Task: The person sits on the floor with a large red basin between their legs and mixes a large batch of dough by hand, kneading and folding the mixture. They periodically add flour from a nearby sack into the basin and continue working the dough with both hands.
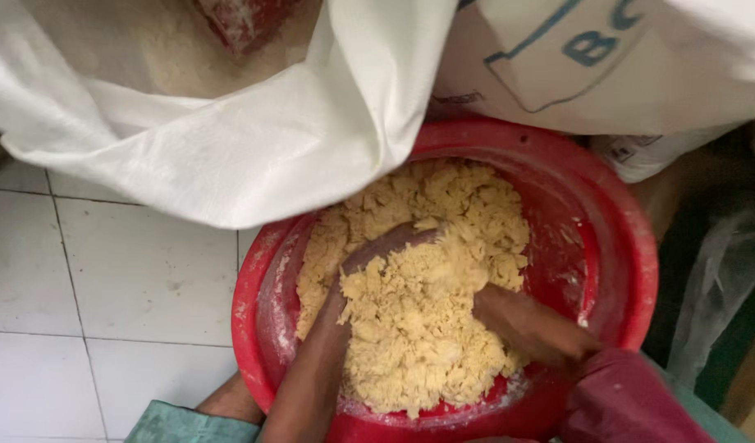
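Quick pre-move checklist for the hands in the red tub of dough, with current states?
1. Left hand in the crumbly yellow dough: ok, fingers partly buried.
2. Right hand in the dough: ok, fingertips hidden, so grip cannot tell.
3. Dough contained in the red tub: ok, nothing on the white tiled floor.
4. White sack clear of the tub: not ok, it overhangs the far rim.
5. Tub stable on the floor: cannot tell, base hidden.

White tiled floor (107, 279) carrying a red basin (615, 238) of yellow crumbly dough (410, 320), white sacks (254, 156) resting beside it
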